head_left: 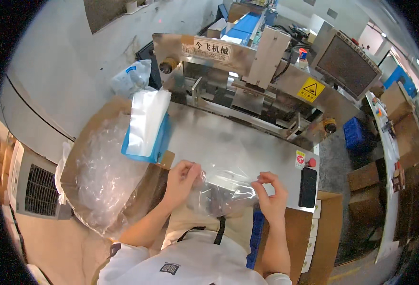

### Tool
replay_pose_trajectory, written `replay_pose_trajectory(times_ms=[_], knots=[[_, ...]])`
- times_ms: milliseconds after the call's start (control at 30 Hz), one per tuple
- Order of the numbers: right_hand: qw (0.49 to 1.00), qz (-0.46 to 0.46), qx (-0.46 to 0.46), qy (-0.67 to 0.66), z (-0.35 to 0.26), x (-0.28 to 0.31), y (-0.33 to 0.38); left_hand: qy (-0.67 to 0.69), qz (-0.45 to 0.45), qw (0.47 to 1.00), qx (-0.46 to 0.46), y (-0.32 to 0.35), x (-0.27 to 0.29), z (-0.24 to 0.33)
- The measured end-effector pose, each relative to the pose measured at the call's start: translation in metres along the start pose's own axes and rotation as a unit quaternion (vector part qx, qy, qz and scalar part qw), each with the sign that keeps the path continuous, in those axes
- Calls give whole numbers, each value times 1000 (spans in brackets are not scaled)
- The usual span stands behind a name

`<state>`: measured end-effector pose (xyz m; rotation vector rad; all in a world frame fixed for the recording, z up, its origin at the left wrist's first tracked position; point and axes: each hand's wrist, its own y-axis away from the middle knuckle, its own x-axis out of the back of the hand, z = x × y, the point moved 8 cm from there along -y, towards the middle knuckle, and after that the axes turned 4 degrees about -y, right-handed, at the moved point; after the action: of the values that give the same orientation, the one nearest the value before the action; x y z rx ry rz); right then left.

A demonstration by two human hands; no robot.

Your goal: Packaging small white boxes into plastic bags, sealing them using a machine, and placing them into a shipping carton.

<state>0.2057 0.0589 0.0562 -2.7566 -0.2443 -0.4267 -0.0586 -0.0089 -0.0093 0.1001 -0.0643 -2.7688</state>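
A thin, clear plastic film bag [226,187] lies at the near edge of the grey metal worktop [228,142], stretched between the person's two hands just in front of their body. It looks almost weightless, limp and crinkly, with glossy folds that catch the light, so it is likely slippery and will sag or fold wherever it is unsupported; a pinch at the edges or corners seems the surest hold, and a broad grasp would only bunch it. The left hand [183,178] is closed around the left end of the bag, fingers curled and film gathered under them. The right hand [271,192] pinches the right edge between thumb and forefinger, the other fingers loosely bent. To the left, an open brown cardboard box [83,147] holds a heap of similar clear bags [105,175]. Just beyond it, on the far left part of the worktop, a stack of white sheets lies in a blue tray [147,126]. On the right near corner sit a red round button [311,162] and a black flat rectangular device [308,187]. Farther off stands the steel packaging machine [247,71] with a yellow warning triangle sticker [310,89] and a dark screen [348,64] at the far right.
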Motion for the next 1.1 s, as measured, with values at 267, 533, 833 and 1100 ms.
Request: replay_pose_trajectory(times_ms=[267,533,833,1100], knots=[[997,1,53,57,-1,-7,1,-71,55,996,4,11,35,5],[996,-5,-66,56,77,21,33,31,277,865,-418,48,275,224],[992,-29,-120,-7,81,7,63,-550,434,686,197,71,559,-69],[996,-69,-56,29,66,-24,43,-418,228,875,-85,-86,293,74]])
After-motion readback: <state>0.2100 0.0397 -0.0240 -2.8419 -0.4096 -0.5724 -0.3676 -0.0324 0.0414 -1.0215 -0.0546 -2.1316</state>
